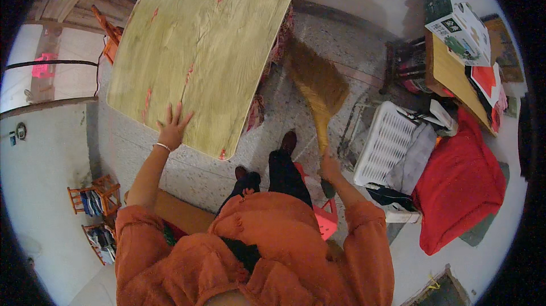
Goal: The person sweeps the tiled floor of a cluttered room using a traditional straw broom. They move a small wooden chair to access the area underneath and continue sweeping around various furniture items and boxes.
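Note:
My left hand (172, 127) lies flat with fingers spread on the near edge of a low table with a yellow-green wood-grain top (199, 44). My right hand (329, 167) is closed around the handle of a straw broom (318, 81). The broom's bristles rest on the speckled floor beside the table's right edge. My orange sleeves and dark trousers fill the lower middle, with one shoe (288, 141) forward on the floor.
A white slotted plastic basket (384, 144) with cloth stands right of the broom, next to a red cushion (458, 189). A wooden shelf (452, 73) with boxes is at the far right. A pink stool (325, 215) is under me. Small wooden racks (94, 195) stand at left.

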Tool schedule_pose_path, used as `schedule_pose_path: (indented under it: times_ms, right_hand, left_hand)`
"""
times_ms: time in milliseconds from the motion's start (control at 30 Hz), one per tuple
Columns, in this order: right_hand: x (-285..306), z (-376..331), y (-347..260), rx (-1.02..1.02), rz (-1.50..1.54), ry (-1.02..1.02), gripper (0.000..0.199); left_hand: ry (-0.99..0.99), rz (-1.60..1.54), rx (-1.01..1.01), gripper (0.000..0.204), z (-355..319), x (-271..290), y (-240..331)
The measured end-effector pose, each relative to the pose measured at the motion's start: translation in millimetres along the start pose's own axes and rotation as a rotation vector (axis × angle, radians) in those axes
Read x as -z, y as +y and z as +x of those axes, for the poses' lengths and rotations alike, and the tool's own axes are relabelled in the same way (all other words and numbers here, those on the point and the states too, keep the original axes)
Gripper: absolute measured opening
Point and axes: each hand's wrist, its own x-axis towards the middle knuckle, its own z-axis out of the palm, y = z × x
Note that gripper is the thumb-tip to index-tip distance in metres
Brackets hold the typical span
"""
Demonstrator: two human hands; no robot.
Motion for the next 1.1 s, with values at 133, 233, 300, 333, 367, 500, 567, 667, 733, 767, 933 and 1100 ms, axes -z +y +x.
schedule_pose_path:
  times_ms: [133, 233, 300, 333, 367, 500, 567, 667, 733, 767, 933, 1100]
  right_hand:
    - [-46.7, -15.8, 56.6, 0.011, -0.068, -0.017, 0.098]
    - [-23.4, -51.3, 58.1, -0.029, -0.222, -0.171, 0.095]
    - [-10.9, -73.6, 60.7, -0.049, -0.32, -0.207, 0.095]
    - [-8.0, -82.3, 64.4, -0.071, -0.37, -0.215, 0.095]
    - [-9.2, -89.8, 70.9, -0.114, -0.42, -0.209, 0.096]
    - [-6.4, -127.6, 93.7, -0.098, -0.532, -0.157, 0.097]
    - [-3.0, -152.2, 96.5, -0.107, -0.612, -0.124, 0.098]
    - [-16.6, -169.8, 146.3, -0.113, -0.632, -0.157, 0.096]
    - [2.1, -202.2, 116.1, -0.15, -0.533, -0.059, 0.095]
    - [12.6, -221.3, 99.6, -0.168, -0.481, -0.009, 0.095]
    - [-22.8, -238.5, 60.6, -0.02, -0.087, 0.161, 0.094]
    - [-100.1, -161.9, 32.9, 0.085, 0.27, 0.289, 0.084]
  left_hand:
    - [0.025, 0.014, -0.006, 0.072, 1.1, 3.4, 2.1]
    - [0.037, 0.042, 0.003, 0.073, -2.3, -1.0, 1.4]
    - [0.066, 0.038, 0.01, 0.074, -4.4, -6.5, 0.2]
    - [0.097, 0.021, 0.015, 0.075, -5.0, -8.7, 1.4]
    - [0.127, 0.004, 0.019, 0.075, -6.6, -10.7, 2.0]
    - [0.14, -0.036, 0.113, 0.078, -15.6, -18.0, 12.1]
    - [0.217, -0.077, 0.149, 0.082, -17.5, -29.1, 19.3]
    - [0.236, -0.271, 0.103, 0.093, -36.4, -19.0, 37.4]
    - [0.317, -0.321, 0.06, 0.098, -52.3, -40.5, 35.7]
    - [0.348, -0.347, 0.018, 0.097, -63.8, -48.4, 35.7]
    - [0.501, -0.539, -0.151, 0.092, -121.7, -101.1, 42.9]
    - [0.298, -0.718, -0.218, 0.09, -187.9, -166.0, 56.2]
